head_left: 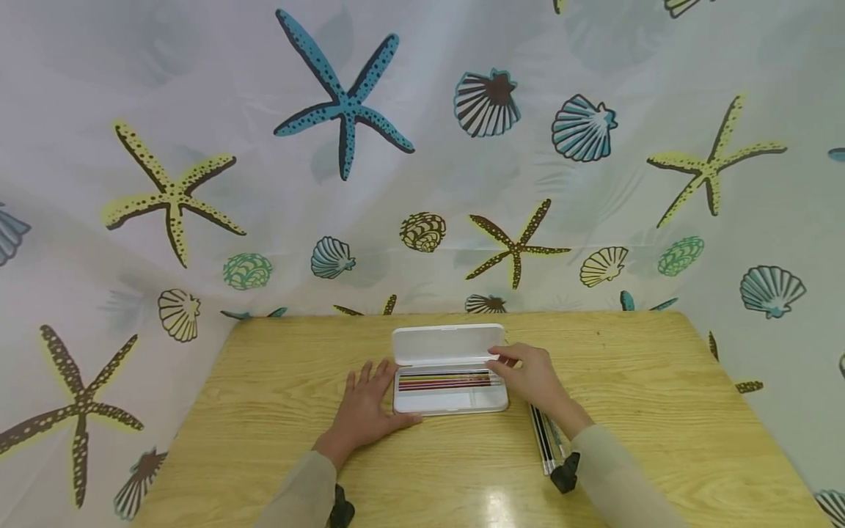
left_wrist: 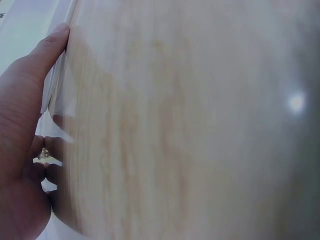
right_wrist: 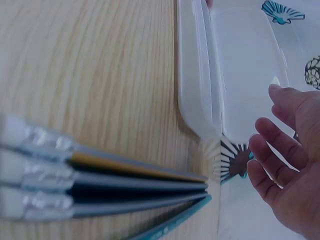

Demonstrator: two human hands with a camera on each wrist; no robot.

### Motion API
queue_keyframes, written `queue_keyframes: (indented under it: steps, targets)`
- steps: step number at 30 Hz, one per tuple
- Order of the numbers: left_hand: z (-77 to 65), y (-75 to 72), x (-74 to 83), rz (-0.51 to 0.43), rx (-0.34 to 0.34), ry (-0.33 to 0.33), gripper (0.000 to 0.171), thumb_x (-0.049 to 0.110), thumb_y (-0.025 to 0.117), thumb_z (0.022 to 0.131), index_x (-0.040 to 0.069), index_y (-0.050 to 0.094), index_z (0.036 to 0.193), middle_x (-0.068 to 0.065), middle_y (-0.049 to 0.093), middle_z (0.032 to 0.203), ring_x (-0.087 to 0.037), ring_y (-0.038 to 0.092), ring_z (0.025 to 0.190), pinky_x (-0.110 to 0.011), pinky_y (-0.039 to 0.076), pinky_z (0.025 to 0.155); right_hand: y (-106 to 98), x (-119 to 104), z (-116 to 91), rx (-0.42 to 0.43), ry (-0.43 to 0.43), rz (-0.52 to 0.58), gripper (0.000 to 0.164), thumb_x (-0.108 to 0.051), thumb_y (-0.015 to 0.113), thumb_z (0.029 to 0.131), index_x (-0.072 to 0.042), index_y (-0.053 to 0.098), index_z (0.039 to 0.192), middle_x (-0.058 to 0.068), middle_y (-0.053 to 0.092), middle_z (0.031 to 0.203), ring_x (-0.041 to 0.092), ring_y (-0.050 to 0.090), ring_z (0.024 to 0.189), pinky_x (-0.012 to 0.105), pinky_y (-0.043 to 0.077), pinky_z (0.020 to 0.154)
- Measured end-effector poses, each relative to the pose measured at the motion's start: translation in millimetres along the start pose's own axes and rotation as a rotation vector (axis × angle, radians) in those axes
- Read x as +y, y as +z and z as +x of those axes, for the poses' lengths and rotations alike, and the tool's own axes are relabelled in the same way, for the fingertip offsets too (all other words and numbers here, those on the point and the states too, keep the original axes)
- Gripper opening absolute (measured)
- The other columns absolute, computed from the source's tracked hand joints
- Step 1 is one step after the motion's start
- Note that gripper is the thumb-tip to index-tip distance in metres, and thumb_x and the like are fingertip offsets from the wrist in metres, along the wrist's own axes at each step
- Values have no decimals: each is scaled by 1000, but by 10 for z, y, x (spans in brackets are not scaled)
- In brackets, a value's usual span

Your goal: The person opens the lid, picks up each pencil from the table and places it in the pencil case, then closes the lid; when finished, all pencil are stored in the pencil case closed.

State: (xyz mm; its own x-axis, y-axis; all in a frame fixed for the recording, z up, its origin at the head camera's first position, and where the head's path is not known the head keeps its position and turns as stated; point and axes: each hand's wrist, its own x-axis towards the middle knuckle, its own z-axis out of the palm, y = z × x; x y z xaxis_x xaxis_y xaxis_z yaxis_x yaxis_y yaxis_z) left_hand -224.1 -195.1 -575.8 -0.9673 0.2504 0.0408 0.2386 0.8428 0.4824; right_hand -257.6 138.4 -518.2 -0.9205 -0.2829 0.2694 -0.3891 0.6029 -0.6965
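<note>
A white pencil case (head_left: 422, 403) lies with its lid (head_left: 449, 345) raised at the back. Several coloured pencils (head_left: 442, 380) lie side by side in its rear compartment. My left hand (head_left: 363, 414) rests at the case's left end, fingers spread on the table. Its thumb (left_wrist: 50, 47) lies straight along the front edge. Over the right end of the case is my right hand (head_left: 528, 374), fingers loosely bent above the pencil ends. Nothing shows between its thumb and fingers (right_wrist: 275, 170) in the right wrist view.
Several more pencils (head_left: 543, 440) with pale erasers and silver ferrules lie on the wooden table (head_left: 660, 411), below my right forearm. One pencil (right_wrist: 172, 220) there is teal. A cloth (head_left: 409, 169) printed with starfish and shells hangs behind the table and at its sides.
</note>
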Motion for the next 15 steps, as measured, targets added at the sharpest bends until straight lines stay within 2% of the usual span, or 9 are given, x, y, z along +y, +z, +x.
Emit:
queue_keyframes:
  steps: [7,15]
  targets:
    - [10,8,-18,-1,-2,0,110,77,73,81,21,34,167,-19,32,172,-47,18,162,-73,8,127,-134,150,-114,47,37,-4,32,-18,80,95,-3,78,123,5,75,91,15,64,81,22,46,62]
    - [15,19,-20,-6,-14,-12,112,77,73,81,19,32,168,-18,30,172,-46,16,162,-72,8,127,-259,287,-294,84,95,-14,34,-18,80,95,-2,77,125,5,75,93,17,66,85,22,50,66]
